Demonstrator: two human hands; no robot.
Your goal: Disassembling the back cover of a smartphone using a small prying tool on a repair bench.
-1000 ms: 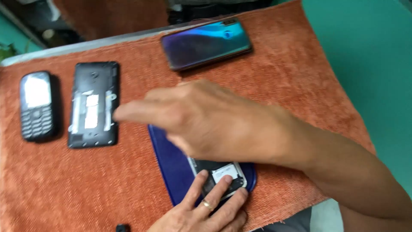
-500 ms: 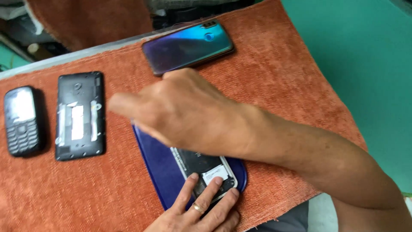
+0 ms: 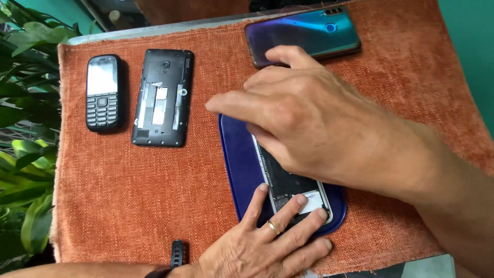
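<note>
Over the last second the right hand (image 3: 309, 113) drew back from its reach toward the open-backed black phone (image 3: 163, 97) and lifted toward the far side of the cloth, until its thumb came to lie against the near edge of the blue-green phone (image 3: 303, 33), while the hand went on covering most of the opened phone (image 3: 293, 185) on the dark blue mat (image 3: 239, 170). The left hand (image 3: 262, 247) slid a little further onto that opened phone's near end, its ringed finger and its neighbours spreading over the white part there. The camera view swung to the left as well, so that green leaves (image 3: 20, 154) came into sight beside the orange cloth (image 3: 128, 206) and the small keypad phone (image 3: 104, 92) moved well in from the frame's edge.
</note>
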